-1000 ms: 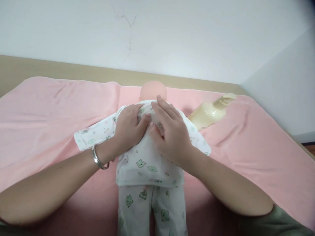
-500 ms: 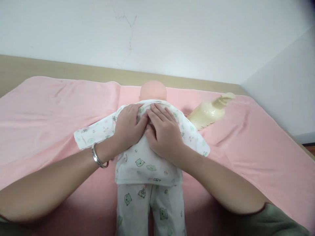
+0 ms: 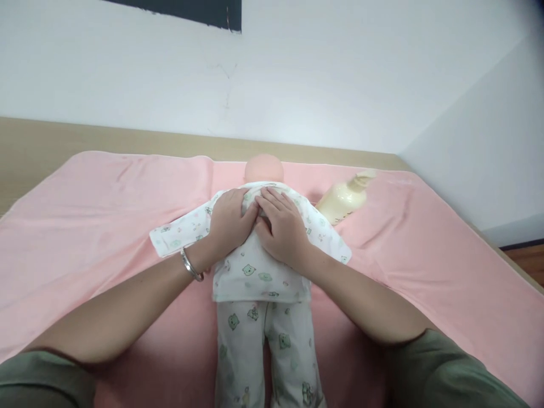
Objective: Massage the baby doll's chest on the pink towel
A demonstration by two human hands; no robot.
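Observation:
A baby doll (image 3: 264,168) lies stretched out on a pink cloth, its bare head at the far end and its face out of sight. It wears a white long-sleeved top (image 3: 259,277) and matching trousers (image 3: 242,340), both printed with small green animals. My left hand (image 3: 232,218) rests flat on the upper part of the top, a silver bangle at the wrist. Beside it my right hand (image 3: 283,226) lies flat on the same area, fingers pointing toward the head. The two thumbs nearly meet. Neither hand grips anything.
A cream pump bottle (image 3: 344,198) lies on its side by the doll's right-hand sleeve. The pink cloth (image 3: 119,192) covers most of a wooden surface (image 3: 42,136). A white wall (image 3: 318,85) rises behind, with a dark panel (image 3: 191,11) at the top.
My view has tilted up and drawn back a little, so the doll looks smaller and the dark panel shows. Both hands stay on the top in about the same place.

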